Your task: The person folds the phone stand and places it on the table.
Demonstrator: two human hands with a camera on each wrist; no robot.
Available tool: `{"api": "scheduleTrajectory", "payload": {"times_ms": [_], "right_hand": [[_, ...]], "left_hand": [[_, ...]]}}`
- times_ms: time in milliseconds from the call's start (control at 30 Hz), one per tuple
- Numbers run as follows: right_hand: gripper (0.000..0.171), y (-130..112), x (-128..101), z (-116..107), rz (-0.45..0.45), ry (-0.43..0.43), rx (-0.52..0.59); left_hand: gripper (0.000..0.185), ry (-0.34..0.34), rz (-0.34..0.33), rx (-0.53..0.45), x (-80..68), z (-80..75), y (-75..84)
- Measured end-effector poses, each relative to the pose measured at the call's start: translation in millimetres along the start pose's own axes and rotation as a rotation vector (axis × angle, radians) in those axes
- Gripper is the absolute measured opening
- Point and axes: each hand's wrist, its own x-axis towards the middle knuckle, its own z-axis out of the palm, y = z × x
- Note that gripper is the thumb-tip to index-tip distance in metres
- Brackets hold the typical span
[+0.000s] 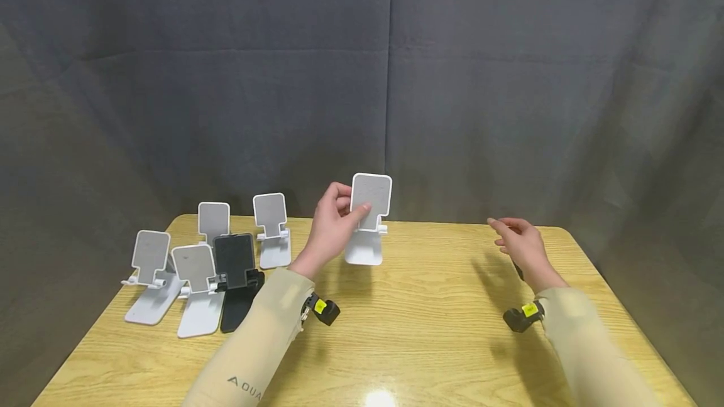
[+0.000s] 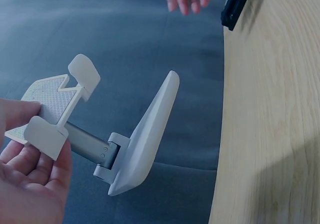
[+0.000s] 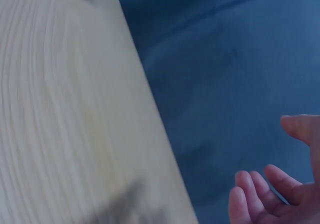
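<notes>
A white phone stand (image 1: pixel 364 247) with a grey pad is held up over the back of the table by my left hand (image 1: pixel 334 218). The thumb lies on the front of its upper plate and the fingers are behind. In the left wrist view the stand's base (image 2: pixel 150 134) hangs tilted on a grey metal arm (image 2: pixel 90 144), clear of the tabletop. My right hand (image 1: pixel 523 247) hovers above the table's right side, holding nothing. The right wrist view shows its fingers (image 3: pixel 255 194) loosely bent and apart from the thumb.
On the table's left stand several more phone stands: a black one (image 1: pixel 234 259) and white ones, including one at the front (image 1: pixel 195 269), one far left (image 1: pixel 151 256) and one at the back (image 1: pixel 270 215). A grey curtain (image 1: pixel 481 80) rises behind the wooden table (image 1: pixel 424 344).
</notes>
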Motion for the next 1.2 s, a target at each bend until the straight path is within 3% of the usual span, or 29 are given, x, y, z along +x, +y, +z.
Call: {"api": "scheduleTrajectory", "payload": {"times_ms": [533,1200], "right_hand": [[0.061,-47,-21,56,-0.101,-0.271,0.11],[0.047,-61,-48,119,-0.126,-0.429,0.254]], "left_hand": [[0.025,0.009,0.004,-0.044,0.3,5.9,4.0],[0.024,-0.008,0.004,-0.135,-8.2,24.0,3.2]]}}
